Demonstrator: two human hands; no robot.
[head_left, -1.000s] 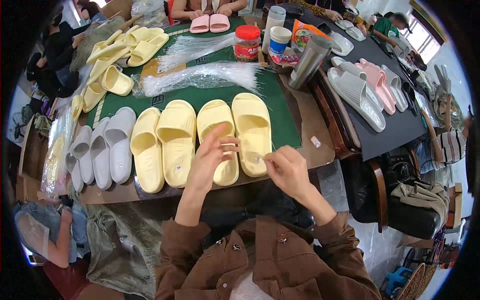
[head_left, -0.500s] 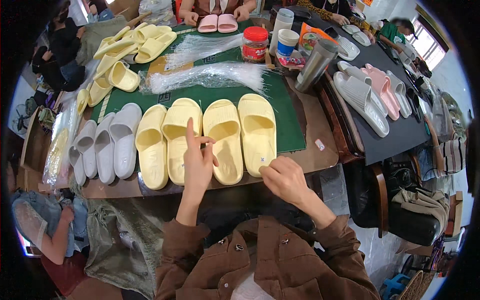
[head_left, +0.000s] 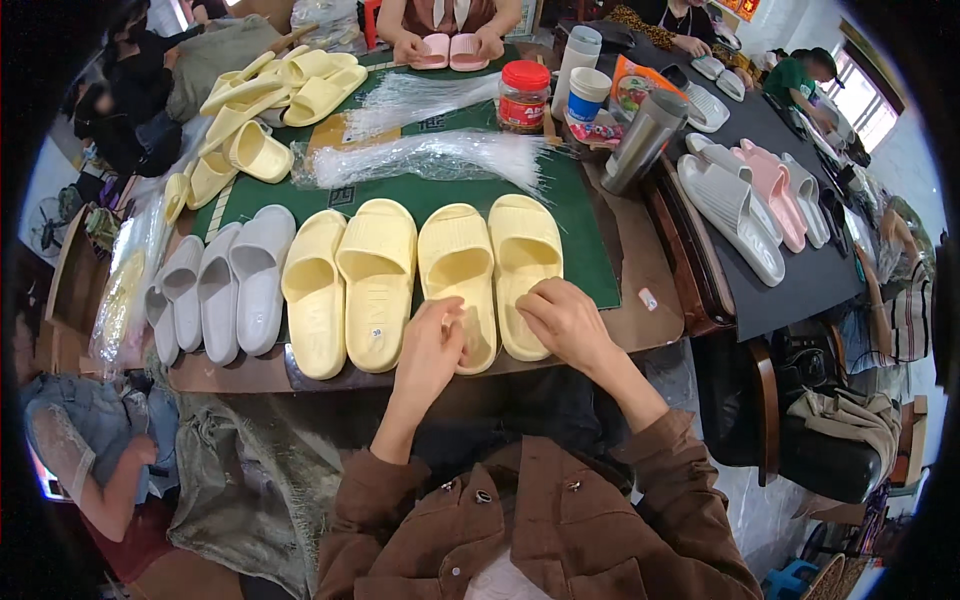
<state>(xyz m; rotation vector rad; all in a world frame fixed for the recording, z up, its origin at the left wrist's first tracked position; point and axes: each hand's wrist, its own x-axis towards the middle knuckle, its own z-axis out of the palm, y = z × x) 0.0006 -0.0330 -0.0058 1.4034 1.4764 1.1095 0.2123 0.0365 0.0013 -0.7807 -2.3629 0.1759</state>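
Observation:
Several yellow slippers stand in a row along the near table edge, toes away from me. My left hand [head_left: 430, 348] is curled over the heel of the yellow slipper [head_left: 458, 255] second from the right. Above the footbed of the rightmost yellow slipper [head_left: 527, 245] my right hand [head_left: 566, 322] makes a pinch, thumb against index finger. Whatever either hand might hold is too small or hidden. A small white sticker [head_left: 376, 334] shows on the heel of another yellow slipper [head_left: 377, 275], left of my left hand.
Grey slippers [head_left: 262, 275] line up at left, with a yellow pile [head_left: 262, 150] behind. Clear plastic ties [head_left: 430, 160], a red-lidded jar [head_left: 523, 97] and a steel tumbler [head_left: 645, 140] stand farther back. Across the table a person holds pink slippers [head_left: 450, 52]. A black table [head_left: 790, 285] adjoins at right.
My left hand has moved right and down, its raised index finger now bent in. My right hand has risen onto the rightmost slipper, covering the spot where a sticker showed. The view shifted slightly.

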